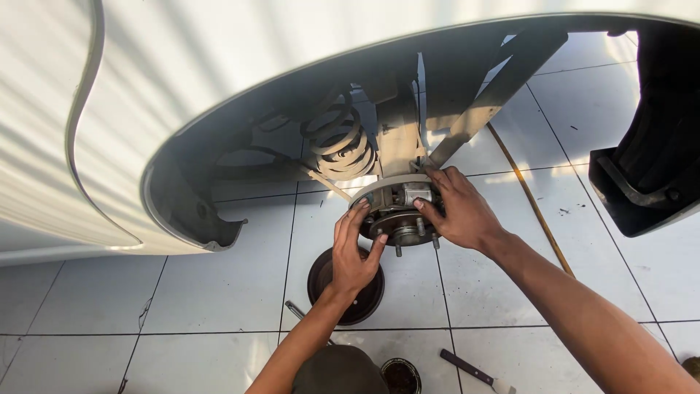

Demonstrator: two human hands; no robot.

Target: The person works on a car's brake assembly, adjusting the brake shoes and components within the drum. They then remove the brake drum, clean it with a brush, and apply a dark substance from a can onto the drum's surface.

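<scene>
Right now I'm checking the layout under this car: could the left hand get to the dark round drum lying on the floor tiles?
Probably yes. The left hand rests on the wheel hub, and the drum lies on the tiles just below it, with nothing between them but the hand's own wrist.

Car repair bay or garage workshop, by the look of it: white car body (219, 80) raised, wheel off, open wheel arch (292, 138) exposing coil spring (343, 142) and bare wheel hub (399, 219) with studs. Removed brake drum (364, 295) lies on the white tiled floor (182, 292), with a brush (475, 372), a small pot of dark grease (399, 376) and a yellow hose (536, 208) nearby.
</scene>
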